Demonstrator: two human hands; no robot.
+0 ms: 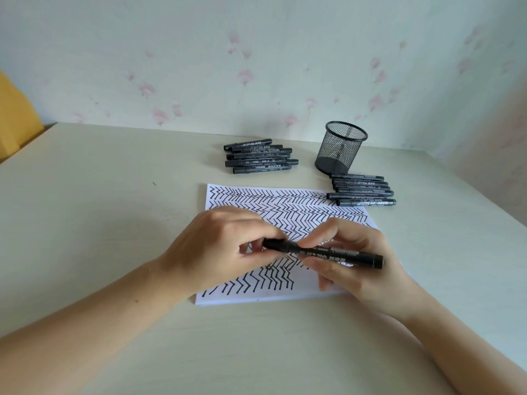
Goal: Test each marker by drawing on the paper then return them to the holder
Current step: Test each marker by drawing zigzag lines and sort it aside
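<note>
Both my hands grip marker (328, 253): left hand (225, 246) on cap, right hand (350, 252) on barrel. Paper (285, 206) beneath nearly filled; holder (340, 148) beyond right hand looks empty, returns pending.

Bare table (99, 195) lies open at left; two marker rows (261, 156) (362, 191) flank the mesh holder (340, 148), its mouth unobstructed.

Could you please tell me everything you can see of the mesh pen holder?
The mesh pen holder is a round black cup of what looks like wire mesh, with a solid rim and base. It stands upright on the table, near the wall, and looks empty. A row of markers lies just before it; neither hand touches it.
</note>
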